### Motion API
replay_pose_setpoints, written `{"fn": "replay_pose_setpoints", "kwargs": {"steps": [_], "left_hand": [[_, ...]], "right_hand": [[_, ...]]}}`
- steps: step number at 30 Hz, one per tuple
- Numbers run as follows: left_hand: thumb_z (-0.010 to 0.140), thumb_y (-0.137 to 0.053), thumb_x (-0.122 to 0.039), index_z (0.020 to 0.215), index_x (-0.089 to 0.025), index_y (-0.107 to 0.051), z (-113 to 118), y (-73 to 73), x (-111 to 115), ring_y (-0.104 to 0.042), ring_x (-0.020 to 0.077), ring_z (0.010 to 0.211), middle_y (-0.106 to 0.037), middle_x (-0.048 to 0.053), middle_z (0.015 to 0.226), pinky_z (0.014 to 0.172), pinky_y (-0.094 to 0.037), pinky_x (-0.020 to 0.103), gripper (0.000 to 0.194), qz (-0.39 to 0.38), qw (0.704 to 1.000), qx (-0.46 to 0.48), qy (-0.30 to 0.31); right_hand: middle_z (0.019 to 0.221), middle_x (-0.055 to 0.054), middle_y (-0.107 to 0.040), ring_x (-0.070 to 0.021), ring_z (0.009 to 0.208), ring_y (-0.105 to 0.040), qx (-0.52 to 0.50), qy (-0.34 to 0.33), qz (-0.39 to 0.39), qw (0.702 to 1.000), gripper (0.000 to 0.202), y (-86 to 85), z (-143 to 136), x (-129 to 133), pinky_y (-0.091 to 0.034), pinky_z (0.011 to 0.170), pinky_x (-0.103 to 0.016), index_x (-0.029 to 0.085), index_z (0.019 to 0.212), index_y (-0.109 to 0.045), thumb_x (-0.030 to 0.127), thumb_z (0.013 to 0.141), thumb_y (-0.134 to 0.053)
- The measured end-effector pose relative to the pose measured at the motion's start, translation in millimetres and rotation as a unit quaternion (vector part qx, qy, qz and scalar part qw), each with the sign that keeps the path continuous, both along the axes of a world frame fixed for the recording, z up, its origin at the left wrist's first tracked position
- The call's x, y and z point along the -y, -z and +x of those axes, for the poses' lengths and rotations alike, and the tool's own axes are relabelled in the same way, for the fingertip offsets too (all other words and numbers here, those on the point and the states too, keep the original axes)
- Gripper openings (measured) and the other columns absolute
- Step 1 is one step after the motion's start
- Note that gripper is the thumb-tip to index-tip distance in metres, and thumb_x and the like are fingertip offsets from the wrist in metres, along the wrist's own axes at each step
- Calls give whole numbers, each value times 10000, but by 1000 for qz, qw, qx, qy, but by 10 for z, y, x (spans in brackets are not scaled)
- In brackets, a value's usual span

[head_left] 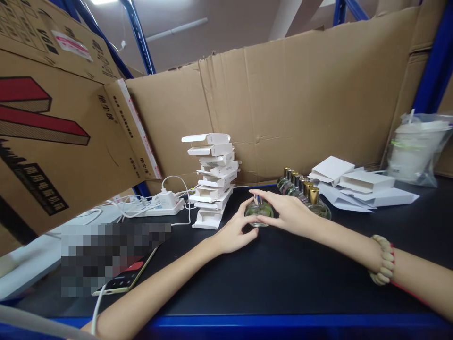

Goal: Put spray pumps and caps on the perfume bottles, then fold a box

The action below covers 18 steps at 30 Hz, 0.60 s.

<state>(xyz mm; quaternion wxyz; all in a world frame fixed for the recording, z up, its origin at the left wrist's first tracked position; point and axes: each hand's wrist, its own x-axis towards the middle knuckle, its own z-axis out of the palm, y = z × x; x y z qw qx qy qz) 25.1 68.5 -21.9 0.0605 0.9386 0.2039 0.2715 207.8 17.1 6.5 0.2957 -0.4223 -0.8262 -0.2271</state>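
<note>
A round glass perfume bottle (260,213) with greenish contents and a shiny cap stands on the black tabletop, between both hands. My left hand (235,227) is closed around its left side, thumb low at the front. From the right, my right hand (288,212) grips the same bottle, with one finger at the cap and the thumb across the front of the glass. Behind my right hand runs a row of similar perfume bottles (314,195) with gold and silver caps, partly hidden by that hand.
A tall stack of open white boxes (214,182) stands left of the hands. More white cartons (368,182) lie at the right, near a bagged cup (406,151). At left are a phone (123,278), a power strip (170,207) and cables. Cardboard (300,104) walls the back.
</note>
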Motion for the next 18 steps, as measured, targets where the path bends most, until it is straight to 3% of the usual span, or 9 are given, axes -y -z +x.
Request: {"fn": "replay_pose_setpoints", "kwargs": {"steps": [4, 7, 10, 14, 16, 18], "left_hand": [[826, -466, -223, 1112, -222, -540, 9, -14, 3, -257, 262, 1304, -175, 92, 1430, 1034, -283, 460, 295, -30, 995, -55, -77], [848, -433, -245, 1163, -205, -495, 12, -43, 28, -278, 248, 1295, -313, 120, 1386, 1014, -283, 489, 324, -8, 989, -93, -116], [859, -415, -250, 1183, -177, -483, 11, -57, 38, -371, 229, 1238, -430, 123, 1314, 1015, -284, 465, 339, 16, 986, -103, -128], [852, -427, -244, 1159, -163, -509, 2, -57, 30, -423, 217, 1190, -493, 110, 1257, 1028, -260, 443, 329, 41, 987, -99, -122], [850, -431, -241, 1151, -160, -517, -2, -59, 25, -437, 212, 1172, -502, 105, 1246, 1026, -260, 431, 324, 47, 987, -99, -120], [849, -433, -239, 1152, -155, -519, -4, -65, 25, -442, 209, 1166, -504, 105, 1243, 1020, -270, 414, 325, 50, 987, -101, -119]], "right_hand": [[1049, -107, -627, -221, 872, -611, 69, 103, 75, 989, 571, 57, 13, -73, -484, 709, -328, 142, 1316, -376, 266, 796, -574], [967, -123, -637, -238, 838, -605, 94, 182, 95, 974, 511, 63, -11, -78, -464, 713, -347, 133, 1299, -419, 234, 814, -545], [1046, -180, -606, -279, 890, -588, 108, 247, 75, 960, 431, 75, -30, -65, -445, 742, -387, 128, 1228, -506, 171, 800, -529], [1308, -247, -408, -365, 1139, -448, 101, 267, 90, 954, 488, 162, -12, -64, -388, 851, -471, 110, 1215, -505, 79, 729, -541], [1377, -228, -318, -364, 1241, -333, 94, 254, 118, 955, 504, 212, -11, -61, -339, 912, -501, 119, 1224, -489, 49, 725, -510], [1390, -204, -310, -336, 1257, -319, 104, 241, 133, 956, 485, 241, -36, -44, -338, 923, -498, 128, 1203, -502, 20, 733, -454]]}}
